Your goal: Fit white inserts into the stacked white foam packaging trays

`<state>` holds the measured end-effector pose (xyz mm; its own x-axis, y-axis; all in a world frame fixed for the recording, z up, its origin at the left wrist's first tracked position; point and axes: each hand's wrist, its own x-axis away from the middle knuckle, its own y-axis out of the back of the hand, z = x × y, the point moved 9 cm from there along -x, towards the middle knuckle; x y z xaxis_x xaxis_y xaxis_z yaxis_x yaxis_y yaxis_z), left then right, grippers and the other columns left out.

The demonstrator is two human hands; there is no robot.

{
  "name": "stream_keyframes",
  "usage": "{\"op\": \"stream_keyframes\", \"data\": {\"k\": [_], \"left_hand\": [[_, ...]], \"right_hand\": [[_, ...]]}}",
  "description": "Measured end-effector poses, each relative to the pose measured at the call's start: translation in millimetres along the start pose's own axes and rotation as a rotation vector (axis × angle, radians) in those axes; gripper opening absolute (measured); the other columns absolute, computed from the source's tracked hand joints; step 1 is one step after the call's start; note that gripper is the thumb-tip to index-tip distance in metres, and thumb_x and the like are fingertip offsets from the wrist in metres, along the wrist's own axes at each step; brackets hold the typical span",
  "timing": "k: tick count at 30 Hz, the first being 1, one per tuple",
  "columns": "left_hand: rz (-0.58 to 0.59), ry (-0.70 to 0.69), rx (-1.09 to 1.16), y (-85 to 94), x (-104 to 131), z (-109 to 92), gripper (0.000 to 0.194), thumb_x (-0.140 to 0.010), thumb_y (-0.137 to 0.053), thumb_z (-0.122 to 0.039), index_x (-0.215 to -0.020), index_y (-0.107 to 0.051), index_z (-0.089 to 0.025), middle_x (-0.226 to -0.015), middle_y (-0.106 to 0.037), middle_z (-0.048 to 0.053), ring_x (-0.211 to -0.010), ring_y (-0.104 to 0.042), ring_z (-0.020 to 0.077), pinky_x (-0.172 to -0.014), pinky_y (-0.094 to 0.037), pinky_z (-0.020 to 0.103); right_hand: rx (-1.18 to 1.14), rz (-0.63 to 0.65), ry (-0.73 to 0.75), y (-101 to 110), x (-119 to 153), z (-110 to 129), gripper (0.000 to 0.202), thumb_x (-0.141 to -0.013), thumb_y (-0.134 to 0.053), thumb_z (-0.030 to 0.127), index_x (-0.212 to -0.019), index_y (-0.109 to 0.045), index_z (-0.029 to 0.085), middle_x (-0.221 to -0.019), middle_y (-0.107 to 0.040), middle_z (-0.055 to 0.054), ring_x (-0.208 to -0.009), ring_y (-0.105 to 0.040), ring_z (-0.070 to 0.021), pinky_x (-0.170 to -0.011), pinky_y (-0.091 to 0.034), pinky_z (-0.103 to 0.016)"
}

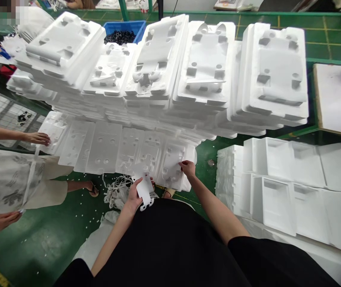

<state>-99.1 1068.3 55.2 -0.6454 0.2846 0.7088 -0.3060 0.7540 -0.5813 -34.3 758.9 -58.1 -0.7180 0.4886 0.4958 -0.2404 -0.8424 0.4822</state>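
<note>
My left hand [136, 193] is closed round several white die-cut sheets [145, 190] with notched ends and holes, held low in front of my body. My right hand [187, 167] pinches the right edge of another thin white sheet [172, 160], which lies on a white foam tray [170, 180] at the right end of a row. More foam trays [104, 145] with moulded recesses and round holes run leftwards from it. The stacked sheets partly hide my left fingers.
Tall stacks of foam trays [207, 59] topped with white sheets stand behind the row. A blue bin [140, 32] holds small black parts. Foam boxes [278, 203] fill the right side. A co-worker's hand [38, 138] rests on the leftmost tray. Tangled white strips [117, 192] lie below.
</note>
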Motion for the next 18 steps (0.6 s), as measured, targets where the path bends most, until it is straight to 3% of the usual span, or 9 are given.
{"op": "stream_keyframes", "data": {"k": [10, 18], "left_hand": [[-0.011, -0.017, 0.008, 0.4, 0.0, -0.8, 0.033, -0.084, -0.066, -0.031, -0.111, -0.069, -0.012, -0.094, -0.080, 0.011, -0.104, -0.072, 0.0313, -0.094, -0.056, 0.040], [-0.010, -0.010, 0.023, -0.3, -1.3, 0.3, 0.037, -0.080, -0.070, -0.032, -0.111, -0.068, -0.012, -0.092, -0.080, 0.012, -0.102, -0.073, 0.0308, -0.094, -0.056, 0.040]], "right_hand": [[0.122, -0.024, 0.056, 2.5, 5.5, 11.7, 0.020, -0.079, -0.069, 0.033, -0.086, -0.077, 0.016, -0.064, -0.074, -0.006, -0.061, -0.069, -0.0187, -0.065, -0.052, -0.026], [0.319, -0.003, 0.119, 3.6, 10.1, 24.4, 0.019, -0.084, -0.065, 0.034, -0.091, -0.075, 0.019, -0.087, -0.077, -0.010, -0.087, -0.071, -0.0240, -0.080, -0.052, -0.031]]}}
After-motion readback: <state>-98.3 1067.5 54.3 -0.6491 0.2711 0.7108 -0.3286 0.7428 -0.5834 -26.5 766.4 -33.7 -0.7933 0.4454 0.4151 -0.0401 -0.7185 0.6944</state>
